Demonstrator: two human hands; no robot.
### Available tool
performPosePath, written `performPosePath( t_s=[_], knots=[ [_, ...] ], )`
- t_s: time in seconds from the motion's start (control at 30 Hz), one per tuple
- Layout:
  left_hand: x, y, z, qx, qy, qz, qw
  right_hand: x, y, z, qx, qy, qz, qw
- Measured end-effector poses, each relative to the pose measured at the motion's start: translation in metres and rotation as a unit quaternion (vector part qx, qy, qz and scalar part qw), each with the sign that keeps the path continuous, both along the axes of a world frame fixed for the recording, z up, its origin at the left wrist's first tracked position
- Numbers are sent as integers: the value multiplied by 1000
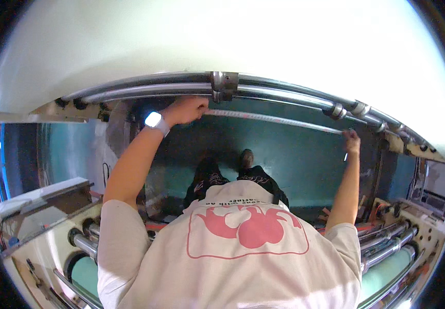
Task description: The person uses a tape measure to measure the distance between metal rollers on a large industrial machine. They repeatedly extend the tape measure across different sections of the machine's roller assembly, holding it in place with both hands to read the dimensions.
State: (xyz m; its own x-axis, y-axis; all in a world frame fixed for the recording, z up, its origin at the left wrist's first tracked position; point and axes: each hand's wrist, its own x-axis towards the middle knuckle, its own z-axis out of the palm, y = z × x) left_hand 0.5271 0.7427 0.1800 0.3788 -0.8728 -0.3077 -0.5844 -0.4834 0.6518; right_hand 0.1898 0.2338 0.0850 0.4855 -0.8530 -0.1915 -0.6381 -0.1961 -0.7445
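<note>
A thin white measuring tape (274, 119) with dark and reddish marks runs taut between my hands, sloping slightly down to the right. My left hand (186, 109) has its fingers closed on the tape's left end, just below the metal rollers (284, 91). A watch (154, 120) with a lit face is on my left wrist. At the other end, my right hand (353, 141) is closed round the tape, and a small pale strip (345, 156) shows beside it. Whether a tape case sits inside the right hand cannot be seen.
A broad white surface (222, 36) spans the far side above the rollers, which carry several metal collars. Machine frames with rollers stand close at both sides, with a pale green roll (83, 275) at lower left and another (387, 273) at lower right. My shoes are on a green floor (284, 154).
</note>
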Motion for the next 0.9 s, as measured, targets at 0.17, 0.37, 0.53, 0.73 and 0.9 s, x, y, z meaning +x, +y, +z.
performPosePath(
  t_s=[0.17, 0.37, 0.53, 0.73, 0.9],
  knots=[
    [-18, 58, -29, 88, -3, -12, 996, 53, 122, 31, -86, 123, 213, 966],
    [-18, 170, -81, 94, -43, 18, 994, 171, 274, 137, -113, -41, 428, 896],
    [-12, 263, -106, 149, -27, 78, 985, 234, 310, 150, -252, -123, 468, 838],
    [-13, 333, -143, 214, 27, 118, 969, 248, 311, 135, -329, -98, 491, 800],
    [-15, 363, -176, 185, 12, 102, 977, 257, 316, 154, -259, -28, 506, 822]
  ],
)
